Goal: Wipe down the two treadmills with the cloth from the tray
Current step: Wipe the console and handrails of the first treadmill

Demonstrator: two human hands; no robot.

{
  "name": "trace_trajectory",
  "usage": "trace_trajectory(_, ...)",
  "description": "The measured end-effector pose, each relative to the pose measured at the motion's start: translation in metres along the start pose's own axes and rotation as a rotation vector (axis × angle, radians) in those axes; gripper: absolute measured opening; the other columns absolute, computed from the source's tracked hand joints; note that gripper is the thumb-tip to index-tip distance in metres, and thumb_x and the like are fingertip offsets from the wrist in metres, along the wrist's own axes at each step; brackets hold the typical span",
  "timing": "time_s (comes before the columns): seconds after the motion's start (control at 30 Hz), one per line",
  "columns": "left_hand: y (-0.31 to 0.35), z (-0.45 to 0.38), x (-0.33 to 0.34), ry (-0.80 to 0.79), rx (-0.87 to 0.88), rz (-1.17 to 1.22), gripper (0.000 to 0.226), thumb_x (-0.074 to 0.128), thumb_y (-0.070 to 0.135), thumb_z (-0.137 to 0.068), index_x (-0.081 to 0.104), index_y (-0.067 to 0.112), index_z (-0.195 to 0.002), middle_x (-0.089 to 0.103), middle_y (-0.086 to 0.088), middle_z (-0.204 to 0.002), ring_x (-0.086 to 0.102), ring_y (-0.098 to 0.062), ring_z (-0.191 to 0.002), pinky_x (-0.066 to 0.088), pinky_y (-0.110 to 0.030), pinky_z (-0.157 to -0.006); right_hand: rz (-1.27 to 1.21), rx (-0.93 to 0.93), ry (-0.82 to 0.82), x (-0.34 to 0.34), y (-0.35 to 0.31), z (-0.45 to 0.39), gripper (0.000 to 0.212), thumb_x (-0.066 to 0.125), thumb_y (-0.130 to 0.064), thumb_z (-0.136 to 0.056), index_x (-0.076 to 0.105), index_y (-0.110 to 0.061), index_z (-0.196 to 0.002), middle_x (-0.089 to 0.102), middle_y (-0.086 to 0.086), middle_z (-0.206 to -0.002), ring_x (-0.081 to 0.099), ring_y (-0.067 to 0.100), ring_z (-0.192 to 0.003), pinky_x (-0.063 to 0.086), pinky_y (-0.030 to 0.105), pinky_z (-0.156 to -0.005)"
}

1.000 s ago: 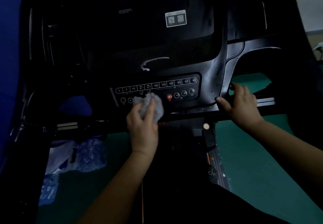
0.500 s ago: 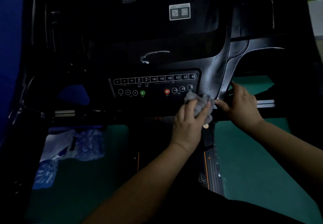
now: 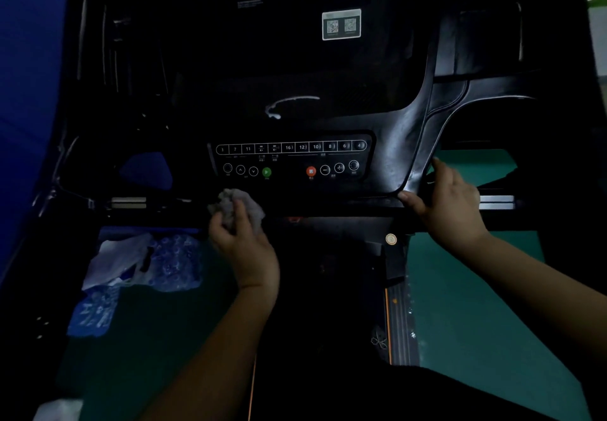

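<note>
Cloth [image 3: 235, 205] swept leftward, left hand [image 3: 244, 246] bunching it, right hand [image 3: 451, 202] gripping treadmill [image 3: 410, 144].

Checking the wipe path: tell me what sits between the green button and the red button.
Head view: only bare black panel lies between the round green button and the round red button.

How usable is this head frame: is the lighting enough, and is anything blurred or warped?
Head view: very dim; the treadmill console is mostly black, only its button panel and QR sticker readable. The cloth in the left hand looks slightly soft; the right hand is clearer. Wide-angle bending shows at the edges.
</note>
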State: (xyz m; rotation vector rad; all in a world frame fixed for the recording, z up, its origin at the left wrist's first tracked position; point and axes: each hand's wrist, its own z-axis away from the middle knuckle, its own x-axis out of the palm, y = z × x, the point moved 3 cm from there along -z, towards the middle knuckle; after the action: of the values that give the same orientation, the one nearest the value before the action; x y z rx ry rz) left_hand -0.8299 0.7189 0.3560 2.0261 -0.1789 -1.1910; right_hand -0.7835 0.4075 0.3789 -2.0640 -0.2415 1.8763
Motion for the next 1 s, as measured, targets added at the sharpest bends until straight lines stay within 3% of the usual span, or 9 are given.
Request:
trace_trajectory(0.1,0.041,0.031,0.021,-0.096,0.064,0.017,0.023,0.063,0.046,-0.085,0.055,0.049,-0.106,0.05,-0.001,-0.125,0.055,-0.018,-0.112,0.048,-0.038,-0.099,0.014,-0.001,-0.002,0.0,0.0,0.0,0.087,0.064,-0.052,-0.079,0.037,0.006,-0.138,0.056,0.026,-0.119,0.054,0.043,-0.108,0.04,0.049,-0.089)
trace_trajectory(0.2,0.075,0.063,0.042,-0.271,0.365,0.081,0.044,0.048,0.019,-0.09,0.05,0.034,-0.131,0.035,-0.003,-0.133,0.039,-0.027,-0.117,0.039,-0.039,-0.102,-0.003,0.001,-0.001,-0.001,-0.001,0.0,0.085,0.067,-0.05,-0.079,0.039,0.007,-0.137,0.056,0.026,-0.119,0.055,0.043,-0.107,0.04,0.049,-0.088)
trace_trajectory(0.27,0.075,0.062,0.049,-0.357,0.474,-0.015,0.047,0.038,0.023,-0.091,0.049,0.029,-0.137,0.033,-0.001,-0.132,0.036,-0.024,-0.117,0.036,-0.033,-0.102,-0.03,0.003,0.01,-0.002,-0.001,0.001,0.084,0.067,-0.05,-0.081,0.04,0.008,-0.135,0.057,0.026,-0.119,0.055,0.043,-0.108,0.041,0.049,-0.089)
trace_trajectory(0.37,0.061,0.036,0.034,-0.329,0.184,0.069,0.046,0.036,0.059,-0.092,0.053,0.033,-0.126,0.045,0.019,-0.118,0.043,-0.006,-0.113,0.034,-0.016,-0.101,-0.051,-0.001,0.017,-0.004,-0.004,0.001,0.084,0.062,-0.056,-0.082,0.04,0.006,-0.134,0.056,0.024,-0.124,0.055,0.042,-0.112,0.04,0.05,-0.092)
trace_trajectory(0.47,0.047,0.0,0.007,-0.09,-0.056,0.082,0.043,0.043,0.056,-0.092,0.049,0.028,-0.124,0.05,0.007,-0.124,0.048,-0.012,-0.116,0.042,-0.036,-0.101,-0.062,0.034,-0.006,-0.004,-0.006,-0.001,0.086,0.06,-0.058,-0.08,0.039,0.004,-0.135,0.053,0.023,-0.128,0.052,0.04,-0.117,0.037,0.05,-0.096)
trace_trajectory(0.53,0.044,-0.026,-0.008,0.004,-0.039,-0.023,0.045,0.047,0.03,-0.093,0.045,0.021,-0.136,0.038,-0.008,-0.141,0.04,-0.027,-0.127,0.036,-0.034,-0.107,-0.054,0.059,-0.024,-0.002,-0.007,-0.003,0.09,0.058,-0.063,-0.077,0.038,0.004,-0.135,0.053,0.023,-0.128,0.052,0.041,-0.117,0.035,0.05,-0.097)
trace_trajectory(0.6,0.049,-0.056,-0.01,0.026,-0.02,-0.042,0.053,0.051,0.023,-0.094,0.037,0.018,-0.144,0.026,-0.012,-0.148,0.029,-0.03,-0.134,0.024,-0.027,-0.11,-0.043,0.073,-0.034,-0.002,-0.008,-0.004,0.095,0.053,-0.068,-0.074,0.038,0.004,-0.134,0.053,0.024,-0.127,0.052,0.042,-0.116,0.035,0.051,-0.097)
trace_trajectory(0.73,0.072,-0.094,0.016,-0.069,0.025,-0.124,0.058,0.041,0.036,-0.098,0.026,0.016,-0.15,0.018,-0.012,-0.155,0.017,-0.034,-0.14,0.018,-0.043,-0.116,-0.049,0.07,-0.016,0.001,-0.007,-0.004,0.1,0.044,-0.071,-0.068,0.041,0.006,-0.132,0.055,0.024,-0.123,0.054,0.042,-0.113,0.035,0.052,-0.096)
trace_trajectory(1.0,0.128,-0.122,0.05,-0.15,0.324,-0.22,0.057,0.032,0.05,-0.089,0.045,0.026,-0.139,0.04,-0.012,-0.143,0.036,-0.033,-0.133,0.032,-0.05,-0.108,-0.054,0.079,-0.008,0.004,-0.003,-0.005,0.099,0.046,-0.071,-0.067,0.043,0.005,-0.131,0.057,0.022,-0.119,0.056,0.041,-0.11,0.035,0.05,-0.094)
